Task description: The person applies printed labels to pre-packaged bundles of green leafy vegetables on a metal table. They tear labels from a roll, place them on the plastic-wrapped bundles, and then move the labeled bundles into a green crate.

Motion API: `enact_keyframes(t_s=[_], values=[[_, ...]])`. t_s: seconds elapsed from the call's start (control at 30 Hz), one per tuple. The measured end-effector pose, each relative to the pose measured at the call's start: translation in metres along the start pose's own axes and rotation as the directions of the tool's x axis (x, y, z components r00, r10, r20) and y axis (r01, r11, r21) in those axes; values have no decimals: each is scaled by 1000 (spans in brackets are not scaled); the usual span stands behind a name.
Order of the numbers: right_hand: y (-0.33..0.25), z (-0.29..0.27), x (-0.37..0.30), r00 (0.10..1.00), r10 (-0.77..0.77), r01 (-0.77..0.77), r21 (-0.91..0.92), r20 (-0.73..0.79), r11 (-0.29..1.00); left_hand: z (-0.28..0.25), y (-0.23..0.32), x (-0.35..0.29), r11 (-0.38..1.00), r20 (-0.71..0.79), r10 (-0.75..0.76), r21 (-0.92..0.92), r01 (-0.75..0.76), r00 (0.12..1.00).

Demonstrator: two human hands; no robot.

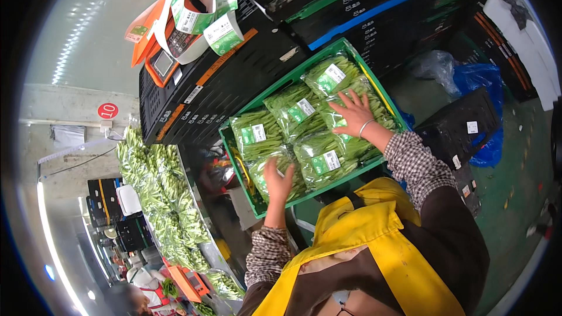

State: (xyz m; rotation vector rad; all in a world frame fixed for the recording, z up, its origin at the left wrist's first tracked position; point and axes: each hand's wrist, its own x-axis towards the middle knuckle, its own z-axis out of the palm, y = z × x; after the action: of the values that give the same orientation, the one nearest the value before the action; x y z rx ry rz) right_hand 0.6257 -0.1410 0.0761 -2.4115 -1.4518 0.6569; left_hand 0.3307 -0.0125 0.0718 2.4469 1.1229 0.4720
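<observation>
A green plastic crate (321,192) stands before me, filled with clear bags of slender green vegetables (249,148), probably beans or stems. Green-and-white labels lie on the bags' tops. My left hand (277,184) rests at the near left corner on a vegetable bag (257,171), thumb and fingers apart. With its fingers spread, my right hand (355,116) lies over another vegetable bag (364,147) on the crate's right side. Neither hand grips anything; both touch the bag tops. The fingers partly hide the labels beneath them.
Stacked black crates (252,76) rise behind the green one; an orange-and-white label device (167,52) with label strips sits on top. At left, bagged greens (170,199) cover a long bench. Blue plastic (489,146) and a black crate (456,123) lie to the right. Another person (149,287) is at lower left.
</observation>
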Motion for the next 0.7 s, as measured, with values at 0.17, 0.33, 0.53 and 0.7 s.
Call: enact_keyframes(t_s=[0.17,0.33,0.53,0.7], values=[[14,11,-24,951,125,-104,-87,281,991,-28,-32,31,852,-36,53,522,-27,998],[19,23,-31,989,61,-37,-175,133,984,-20,-35,76,796,65,111,592,-128,992],[11,-19,27,968,-209,171,-249,-136,953,15,-93,106,813,67,-27,582,-17,997],[31,5,92,1000,2,-3,-176,-1,984,39,-136,100,871,6,-172,468,150,985]])
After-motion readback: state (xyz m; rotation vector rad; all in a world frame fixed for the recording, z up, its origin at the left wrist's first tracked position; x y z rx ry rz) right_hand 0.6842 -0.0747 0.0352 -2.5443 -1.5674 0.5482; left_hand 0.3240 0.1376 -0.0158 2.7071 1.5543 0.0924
